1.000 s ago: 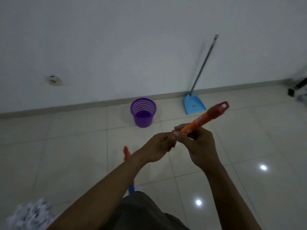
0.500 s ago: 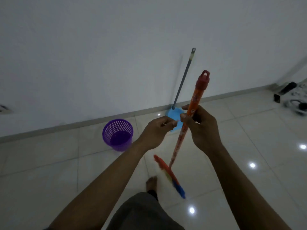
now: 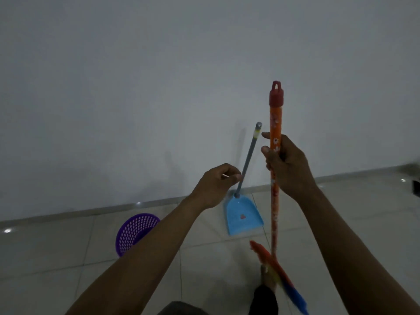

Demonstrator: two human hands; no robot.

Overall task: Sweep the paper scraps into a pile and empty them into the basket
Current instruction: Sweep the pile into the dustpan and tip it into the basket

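Gripping the orange flower-printed broom (image 3: 275, 119) upright below its red cap, the right hand (image 3: 286, 165) wraps the handle firmly. The left hand (image 3: 216, 185), fingers curled, is at the grey rod of the light-blue plastic dustpan (image 3: 244, 214); whether it holds anything cannot be told. The purple mesh basket (image 3: 134, 235) stands near the wall, left of the dustpan. No paper scraps are in view. Judged step: fetching the dustpan. The next move calls for closing round its rod.

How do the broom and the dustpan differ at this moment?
The broom has an orange patterned handle with a red cap; the dustpan has a plain grey one. The right hand grips the broom upright, while the dustpan rests on the floor by the wall. Both are long-handled.
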